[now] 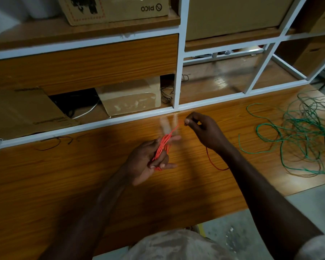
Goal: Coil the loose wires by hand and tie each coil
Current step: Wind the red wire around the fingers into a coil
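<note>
Red wire coil [162,147] held in left hand [148,162], fingers curled round, long axis toward 1 o'clock. Free strand pinched by right hand [204,131], at 1 o'clock from coil. Green wire tangle [304,132] untouched, 3 o'clock.

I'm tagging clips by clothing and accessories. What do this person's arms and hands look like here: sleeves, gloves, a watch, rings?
Both forearms are bare up to the bottom frame edge: no long sleeves or gloves. The left hand and right hand show no visible watch, bracelet or rings. A pale short sleeve edge shows on the right upper arm, and a light mottled garment covers the body below.
</note>
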